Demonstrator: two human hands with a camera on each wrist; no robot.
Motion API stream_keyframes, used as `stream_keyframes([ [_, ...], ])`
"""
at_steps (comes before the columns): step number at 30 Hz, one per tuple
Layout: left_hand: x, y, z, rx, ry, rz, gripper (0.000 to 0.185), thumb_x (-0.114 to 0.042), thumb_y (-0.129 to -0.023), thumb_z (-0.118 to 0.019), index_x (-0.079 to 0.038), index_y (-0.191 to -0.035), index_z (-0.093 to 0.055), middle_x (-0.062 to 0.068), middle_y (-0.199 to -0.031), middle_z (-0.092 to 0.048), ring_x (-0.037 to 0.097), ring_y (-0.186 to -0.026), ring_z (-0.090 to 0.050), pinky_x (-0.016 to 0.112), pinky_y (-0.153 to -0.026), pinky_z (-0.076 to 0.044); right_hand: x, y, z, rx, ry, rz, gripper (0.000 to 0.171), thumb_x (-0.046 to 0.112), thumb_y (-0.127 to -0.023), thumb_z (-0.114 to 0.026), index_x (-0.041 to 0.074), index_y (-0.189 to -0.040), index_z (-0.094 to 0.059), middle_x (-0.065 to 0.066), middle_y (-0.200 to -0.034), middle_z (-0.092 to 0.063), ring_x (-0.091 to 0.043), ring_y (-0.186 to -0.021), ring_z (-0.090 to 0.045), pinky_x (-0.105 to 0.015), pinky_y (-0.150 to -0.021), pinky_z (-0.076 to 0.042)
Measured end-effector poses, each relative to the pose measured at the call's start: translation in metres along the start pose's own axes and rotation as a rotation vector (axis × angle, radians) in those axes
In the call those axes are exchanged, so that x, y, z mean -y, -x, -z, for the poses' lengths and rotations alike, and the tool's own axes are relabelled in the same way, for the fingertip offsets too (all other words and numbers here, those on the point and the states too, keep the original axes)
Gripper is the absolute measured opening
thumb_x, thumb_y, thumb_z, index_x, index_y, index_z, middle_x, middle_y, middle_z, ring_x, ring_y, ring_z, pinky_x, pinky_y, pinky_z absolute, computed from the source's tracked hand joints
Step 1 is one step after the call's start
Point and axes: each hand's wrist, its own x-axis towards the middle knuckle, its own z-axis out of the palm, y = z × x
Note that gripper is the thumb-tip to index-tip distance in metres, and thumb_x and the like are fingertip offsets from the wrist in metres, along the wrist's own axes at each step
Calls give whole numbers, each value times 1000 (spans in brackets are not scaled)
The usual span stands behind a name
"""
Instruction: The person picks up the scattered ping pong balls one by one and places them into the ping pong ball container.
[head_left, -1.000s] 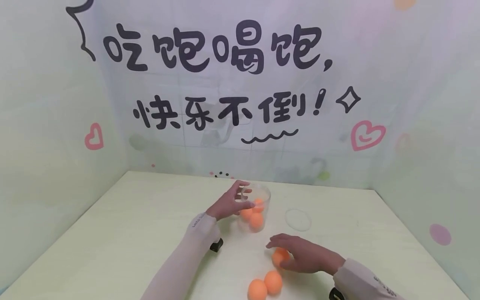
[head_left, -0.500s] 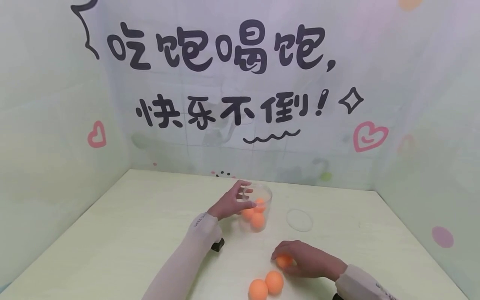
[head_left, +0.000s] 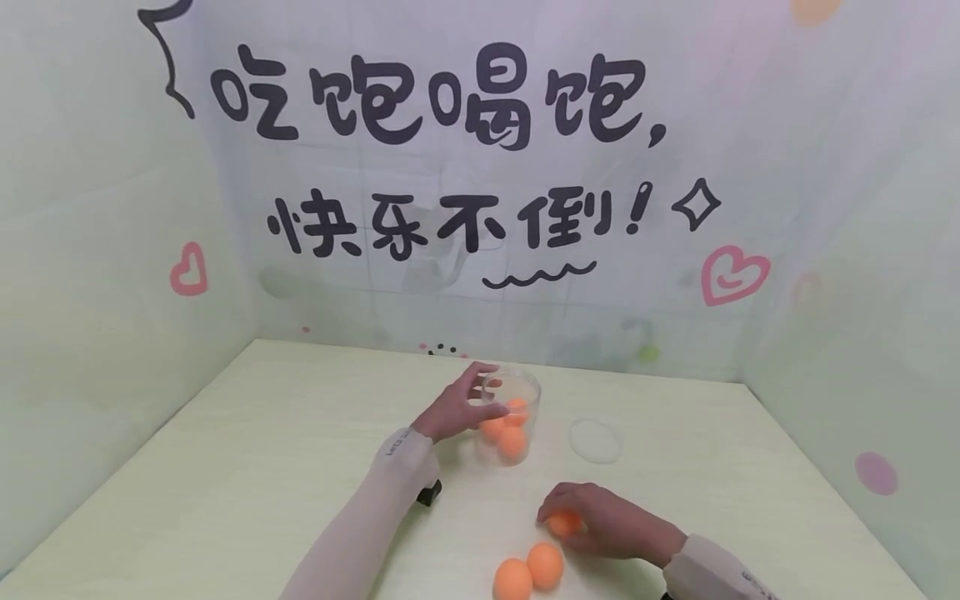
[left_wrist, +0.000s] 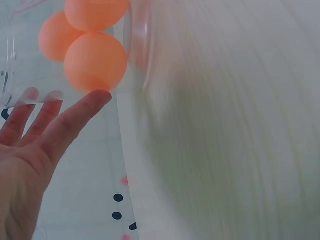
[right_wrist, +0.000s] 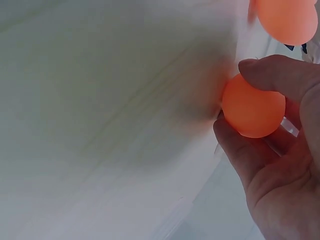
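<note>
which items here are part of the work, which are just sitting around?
In play: right hand pinching an orange ball; left hand touching the clear jar holding balls; two loose balls.
Lying about: clear lid, table, printed backdrop.

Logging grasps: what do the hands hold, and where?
Right hand pinches an orange ball between thumb and fingers. Left hand touches the clear jar's side with straight fingers.

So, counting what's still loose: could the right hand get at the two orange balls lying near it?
Probably yes: the two loose balls lie beside the right hand with nothing between, though it already grips a ball.
</note>
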Motion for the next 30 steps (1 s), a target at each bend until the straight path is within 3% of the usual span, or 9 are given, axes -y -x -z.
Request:
stream_keyframes([
  [10, 2, 5, 3, 0, 18, -10, 65, -34, -83, -72, -25, -138, -40, 6, -140, -50, 27, -124, -50, 42, -85, -52, 4, -4, -3, 12, -9, -6, 27, 0, -82, -65, 16, -102, -68, 10, -101, -64, 0, -94, -57, -23, -84, -49],
  [18, 0, 3, 0, 2, 18, -23, 64, -37, -84, -70, -25, -139, -39, 6, -141, -49, 26, -125, -50, 42, -85, -52, 4, -2, 9, 73, 31, 19, 27, -2, -78, -65, 15, -97, -69, 9, -97, -64, 0, -90, -56, -21, -80, -49],
  [26, 3, 3, 1, -20, -9, -45, 66, -35, -84, -71, -24, -141, -37, 8, -139, -51, 25, -125, -49, 43, -92, -48, 18, -5, 29, 211, 74, -135, 30, -1, -72, -69, 17, -95, -70, 14, -89, -62, 2, -78, -50, -19, -74, -45],
  [30, 2, 4, -1, -4, -28, -38, 68, -40, -84, -69, -21, -141, -37, 8, -141, -50, 27, -126, -49, 42, -90, -51, 20, -3, 39, 228, 94, -176, 30, 1, -70, -71, 16, -96, -70, 13, -90, -63, 1, -77, -49, -19, -72, -44],
])
